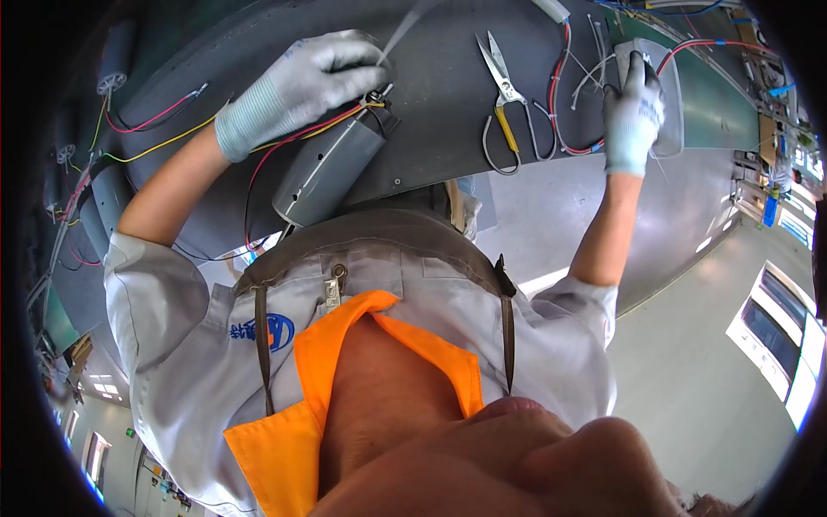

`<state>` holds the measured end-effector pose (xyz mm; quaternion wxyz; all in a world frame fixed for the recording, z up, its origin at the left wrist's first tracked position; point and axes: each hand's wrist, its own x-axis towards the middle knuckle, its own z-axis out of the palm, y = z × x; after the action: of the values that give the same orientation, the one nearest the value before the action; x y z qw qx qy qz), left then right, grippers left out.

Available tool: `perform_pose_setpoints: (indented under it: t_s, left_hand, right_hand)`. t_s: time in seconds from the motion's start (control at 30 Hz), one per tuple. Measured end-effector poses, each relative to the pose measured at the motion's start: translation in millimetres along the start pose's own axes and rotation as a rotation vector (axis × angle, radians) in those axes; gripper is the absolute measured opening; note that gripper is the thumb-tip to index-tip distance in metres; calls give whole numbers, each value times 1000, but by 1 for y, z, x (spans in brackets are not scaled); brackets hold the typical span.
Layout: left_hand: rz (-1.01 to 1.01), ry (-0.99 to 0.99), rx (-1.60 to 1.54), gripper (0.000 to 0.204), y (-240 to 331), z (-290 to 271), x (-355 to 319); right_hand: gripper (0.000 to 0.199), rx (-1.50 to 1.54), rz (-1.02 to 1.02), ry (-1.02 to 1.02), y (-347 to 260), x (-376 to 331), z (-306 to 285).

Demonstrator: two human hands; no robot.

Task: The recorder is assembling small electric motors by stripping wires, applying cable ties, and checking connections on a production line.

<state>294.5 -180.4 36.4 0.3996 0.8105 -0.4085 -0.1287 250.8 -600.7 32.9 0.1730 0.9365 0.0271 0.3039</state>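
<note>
My left hand (323,82), in a pale grey-white glove, is closed in a pinch on a thin whitish strip (403,33), blurred by motion. The pinch is just above the wired end of a grey metal cylinder (332,172), where red, yellow and black wires (340,119) come out. My right hand (635,116), gloved alike with dark fingertips, lies over a translucent shallow tray (672,108). Its fingers reach down and stretch apart; what they touch is hidden. Scissors (506,99) with a yellow-wrapped handle lie opened on the dark table between my hands.
Thin white strips like cable ties (596,65) lie beside the tray. Red and black wires (556,95) run from a grey cylinder end (551,9) past the scissors. More wired grey cylinders (116,56) stand at the left. The table's front edge (413,185) is near my waist.
</note>
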Motion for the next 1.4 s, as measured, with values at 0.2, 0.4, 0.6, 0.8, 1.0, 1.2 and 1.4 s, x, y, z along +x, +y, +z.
perform_pose_setpoints:
  t_s: [0.2, 0.4, 0.6, 0.8, 1.0, 1.2, 1.4]
  left_hand:
    - [-350, 38, -667, 41, -5, -15, 1]
    - [-205, 64, -912, 34, -13, -29, 5]
    - [-221, -83, -386, 31, 20, -46, 29]
    - [131, 71, -38, 29, 15, -41, 31]
    - [228, 124, -13, 27, 22, -37, 37]
    - [173, -446, -347, 35, 34, -103, -52]
    - [-103, 120, 241, 69, 30, -22, -130]
  right_hand:
    - [54, 262, 1, -457, -129, -96, -53]
    - [60, 517, 48, -501, -142, -130, -83]
    - [76, 1586, 595, -886, -101, -87, -89]
    - [75, 1356, -164, -841, -127, -34, -95]
    - [69, 904, -334, -864, -143, -5, -115]
    - [56, 697, -121, -823, -136, -14, -95]
    - [38, 1301, 219, -1083, -156, -46, -84]
